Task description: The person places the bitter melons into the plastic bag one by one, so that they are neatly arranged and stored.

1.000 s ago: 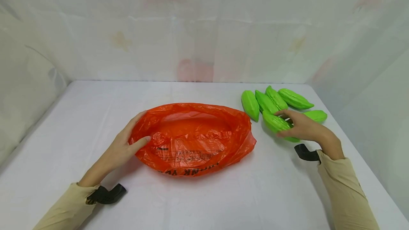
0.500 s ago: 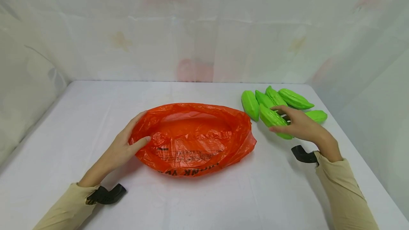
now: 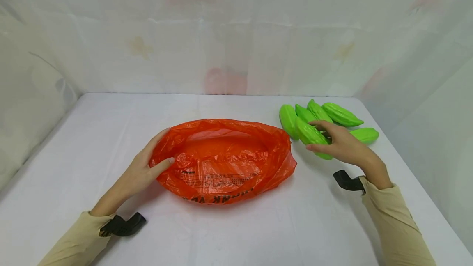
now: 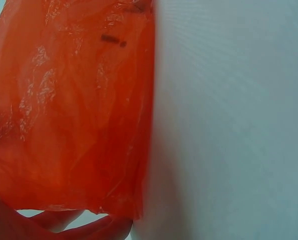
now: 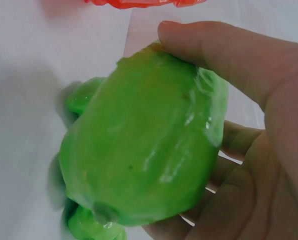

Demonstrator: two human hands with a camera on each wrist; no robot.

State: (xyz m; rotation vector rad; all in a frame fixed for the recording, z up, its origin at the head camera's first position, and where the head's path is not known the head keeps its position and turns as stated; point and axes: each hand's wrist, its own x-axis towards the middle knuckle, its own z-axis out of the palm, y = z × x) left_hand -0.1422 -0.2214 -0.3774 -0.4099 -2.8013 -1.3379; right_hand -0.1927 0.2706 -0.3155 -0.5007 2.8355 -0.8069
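My right hand (image 3: 345,145) grips a green bitter melon (image 3: 309,134), thumb on the near side and fingers round the far side. Close up in the right wrist view, the bitter melon (image 5: 144,140) fills the space between thumb and curled fingers, raised over the others. An orange-red plastic bag (image 3: 221,197) with dark print lies mid-table, its mouth spread wide. My left hand (image 3: 145,163) holds the bag's left end, the thumb over the opening's edge and the fingers at the outer side. In the left wrist view, fingertips (image 4: 111,229) show below the bag's wall (image 4: 74,100).
Several more bitter melons lie at the back right, among them one at the left of the group (image 3: 289,120), one at the back (image 3: 341,114) and one beyond my right hand (image 3: 365,135). White cloth covers the table (image 3: 236,237), with patterned sheeting (image 3: 236,32) behind it.
The right hand has lifted its bitter melon and carried it a little to the left, towards the bag. The left hand and the bag have stayed put.
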